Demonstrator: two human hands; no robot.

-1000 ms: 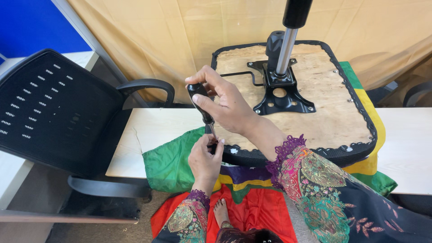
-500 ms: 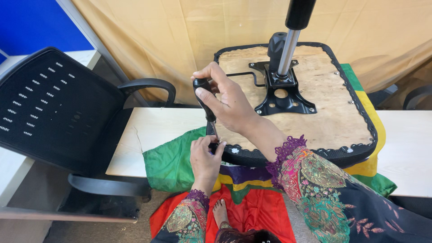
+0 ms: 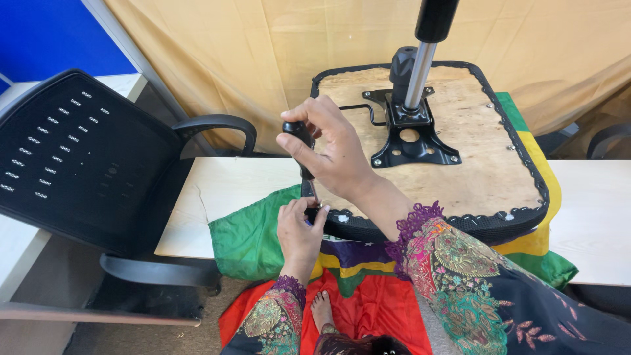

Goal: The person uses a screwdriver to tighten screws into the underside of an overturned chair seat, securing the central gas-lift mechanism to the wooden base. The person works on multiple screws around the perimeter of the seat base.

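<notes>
Presently catalogued, one moment at a work table:

Right hand: (image 3: 332, 154) closed around the black handle of a screwdriver (image 3: 301, 141), which is held upright, tip down, at the near-left rim of the seat.

Left hand: (image 3: 299, 227) fingers curled and pinched at the tool's tip, just under the seat edge; what is pinched there is too small to be told.

Seat pan: (image 3: 473, 164) an upturned chair seat, bare plywood showing, laid on the white table (image 3: 217, 190) over a green, yellow and red cloth (image 3: 253, 240).

Mechanism plate: (image 3: 414, 141) black metal, fixed at the middle of the plywood, with a gas cylinder (image 3: 420, 72) standing upright from it.

Step in hand: judged to be the seating of the screwdriver tip on a fastening at the seat's near-left edge, the tip being steadied from below.

Next move calls for: downward pressure with a turn of the handle, the shaft kept vertical and the lower fingers kept clear of the tip; a slip off the fastening is judged the main risk.

Edges: the padded black seat rim (image 3: 420, 227) overhangs the table's near edge at the work point; the table's left corner lies near the chair.

Open room: bare tabletop is left free to the left of the cloth; beyond it a black mesh chair back with armrest (image 3: 79, 158) crowds the left side. Room above the handle is unobstructed.
</notes>
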